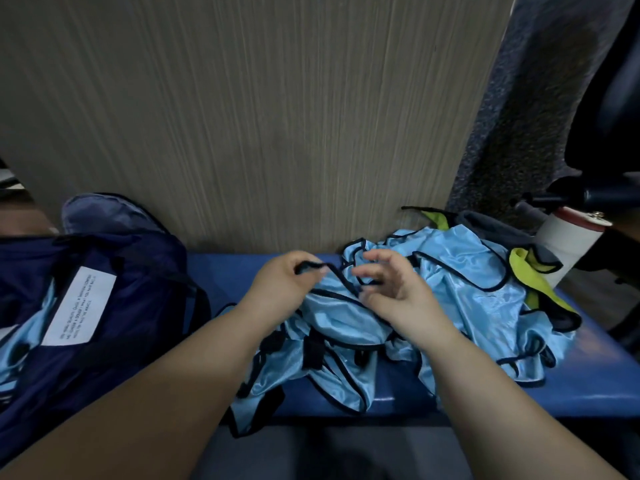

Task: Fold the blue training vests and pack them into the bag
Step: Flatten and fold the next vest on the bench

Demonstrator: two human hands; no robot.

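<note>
A heap of light blue training vests (460, 292) with black trim lies on the blue bench (588, 386), spilling over its front edge. My left hand (280, 285) pinches the black-trimmed edge of one vest at the top of the heap. My right hand (391, 289) hovers just to its right, fingers loosely curled over the same vest's edge; whether it holds the trim I cannot tell. At the left stands the dark navy bag (131, 306) with a white label, open, with blue vest fabric (24, 334) showing inside.
A yellow-green vest (530, 275) and grey cloth lie at the heap's far right. A white cylinder (568, 244) with a red band stands beyond them. A wood-grain panel (277, 116) rises right behind the bench. Dark chair parts crowd the right edge.
</note>
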